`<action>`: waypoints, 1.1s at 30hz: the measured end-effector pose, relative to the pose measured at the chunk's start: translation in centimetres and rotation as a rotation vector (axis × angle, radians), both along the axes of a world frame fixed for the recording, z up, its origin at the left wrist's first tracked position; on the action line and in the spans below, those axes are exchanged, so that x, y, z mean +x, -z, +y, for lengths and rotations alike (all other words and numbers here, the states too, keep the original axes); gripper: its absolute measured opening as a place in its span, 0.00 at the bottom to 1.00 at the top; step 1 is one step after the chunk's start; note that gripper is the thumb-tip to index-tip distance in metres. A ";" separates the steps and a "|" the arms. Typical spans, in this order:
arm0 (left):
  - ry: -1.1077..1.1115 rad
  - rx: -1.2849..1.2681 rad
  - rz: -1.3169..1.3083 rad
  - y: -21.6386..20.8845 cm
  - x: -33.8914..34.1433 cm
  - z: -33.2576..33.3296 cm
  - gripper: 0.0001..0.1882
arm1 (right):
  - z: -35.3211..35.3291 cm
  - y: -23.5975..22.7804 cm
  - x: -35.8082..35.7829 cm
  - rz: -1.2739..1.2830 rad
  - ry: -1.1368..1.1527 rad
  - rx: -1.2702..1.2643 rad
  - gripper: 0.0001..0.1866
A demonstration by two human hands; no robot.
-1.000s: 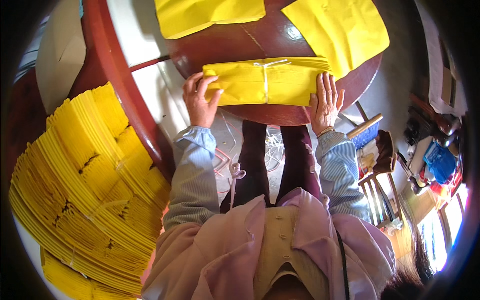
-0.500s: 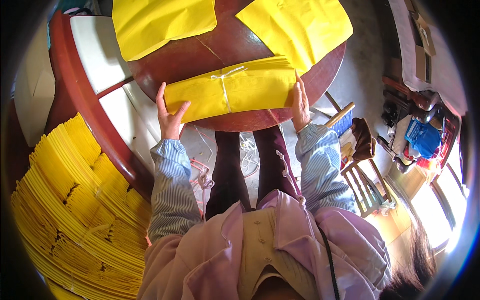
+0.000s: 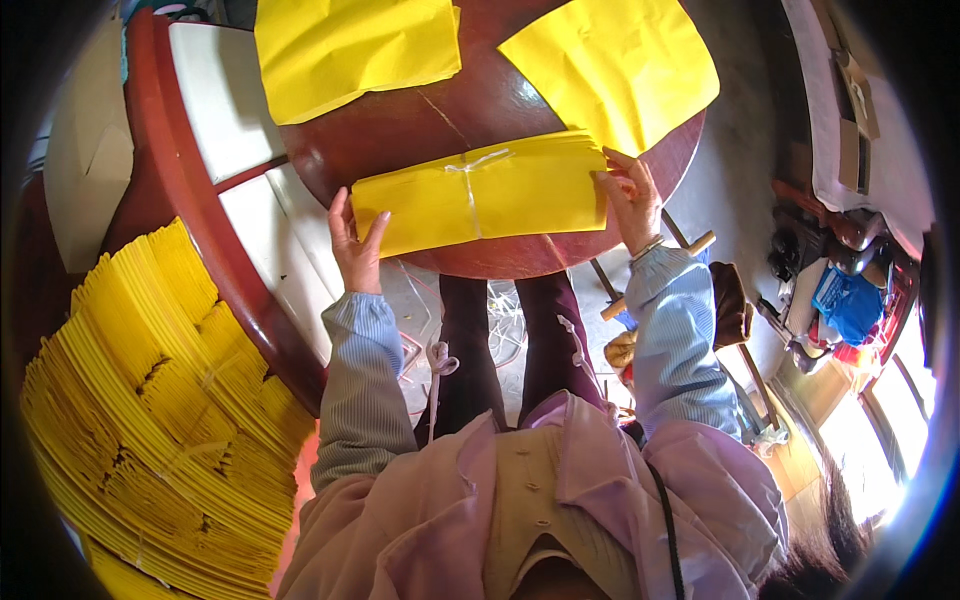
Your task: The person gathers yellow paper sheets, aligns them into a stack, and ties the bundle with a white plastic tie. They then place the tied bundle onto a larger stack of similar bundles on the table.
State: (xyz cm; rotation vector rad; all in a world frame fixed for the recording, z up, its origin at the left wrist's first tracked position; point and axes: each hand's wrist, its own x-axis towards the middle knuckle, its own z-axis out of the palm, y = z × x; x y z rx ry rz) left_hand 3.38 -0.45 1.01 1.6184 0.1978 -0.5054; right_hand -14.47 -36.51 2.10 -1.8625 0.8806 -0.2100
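A folded bundle of yellow paper (image 3: 530,195), tied round its middle with a thin white string (image 3: 472,195), lies across the near part of the round dark red table (image 3: 425,110). At its left end is my left hand (image 3: 358,245), thumb on top and fingers along the edge, gripping it. My right hand (image 3: 632,198) holds the far right corner with bent fingers, the thumb near the edge. Farther off on the table lie a yellow sheet stack (image 3: 355,50) at left and another creased yellow stack (image 3: 620,75) at right.
Many folded yellow bundles (image 3: 150,400) are piled at my lower left. Beside them runs a curved red wooden frame (image 3: 235,290) with white panels (image 3: 225,90). A wooden chair (image 3: 755,385) and a heap with a blue bag (image 3: 848,303) stand to the right.
The right hand has shifted from flat along the bundle's right end to bent fingers at its far corner. The view has shifted slightly; the left hand keeps its place on the bundle.
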 end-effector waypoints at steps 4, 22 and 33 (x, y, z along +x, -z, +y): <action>-0.086 0.030 -0.057 0.5 -0.5 -0.6 0.32 | -1.2 0.4 0.8 0.035 0.007 0.066 0.13; 0.005 0.003 -0.018 0.3 0.1 -0.2 0.31 | 2.0 0.1 1.8 0.047 0.055 0.230 0.29; 0.093 0.538 -0.598 -2.7 0.1 0.6 0.18 | 3.2 -1.7 0.0 0.057 -0.084 -0.658 0.22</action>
